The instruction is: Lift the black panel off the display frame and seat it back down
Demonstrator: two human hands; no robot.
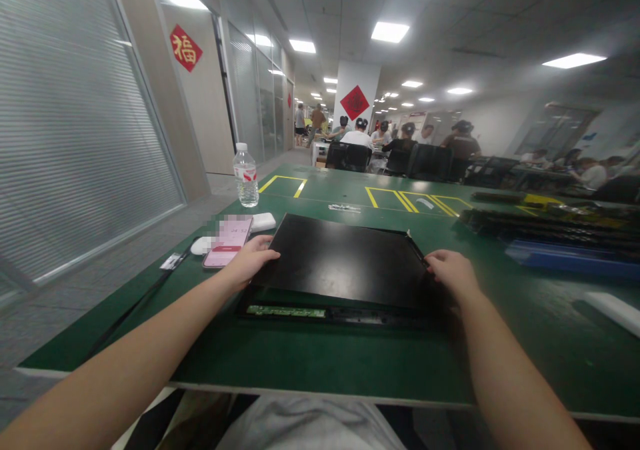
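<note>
A flat black panel [345, 260] lies on the green table [320, 363], its near edge raised above a black frame that shows a green circuit strip [286, 311]. My left hand [253, 260] grips the panel's left edge, fingers curled over it. My right hand [450, 271] holds the panel's right edge near the corner, fingers closed on it.
Left of the panel lie a pink phone [227, 242], a white mouse [201, 245] and a white box [263, 221]; a water bottle [245, 175] stands behind. Black and blue parts [550, 237] are stacked at the right. Several people sit at the far end.
</note>
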